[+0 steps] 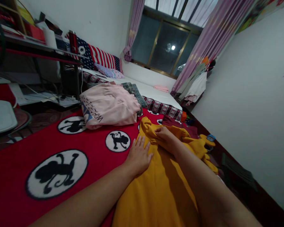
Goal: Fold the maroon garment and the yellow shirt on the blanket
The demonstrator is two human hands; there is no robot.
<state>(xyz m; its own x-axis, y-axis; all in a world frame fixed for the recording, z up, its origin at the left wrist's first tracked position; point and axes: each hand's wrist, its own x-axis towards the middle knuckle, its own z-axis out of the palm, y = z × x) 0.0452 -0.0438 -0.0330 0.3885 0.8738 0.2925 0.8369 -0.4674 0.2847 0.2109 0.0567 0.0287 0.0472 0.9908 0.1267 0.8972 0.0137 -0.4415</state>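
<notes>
A mustard-yellow garment (pixel 156 186) lies spread over a red blanket (pixel 97 173) with monkey prints in white circles. My left hand (pixel 139 156) rests flat on its left edge, fingers stretched out. Farther up the cloth, my right hand (pixel 164 135) has its fingers closed on a fold of the garment. The yellow cloth bunches up beyond and to the right of that hand. A folded pink garment (pixel 111 105) with dark lettering sits beyond my left hand, partly over folded jeans (pixel 134 93).
Dark red cloth (pixel 177 123) lies behind the yellow garment. A bed (pixel 132 83) stands below the window. At left are a desk (pixel 38 44) with a red flask (pixel 73 41) and a white stool (pixel 2 116). Clothes (pixel 196 85) hang by the right wall.
</notes>
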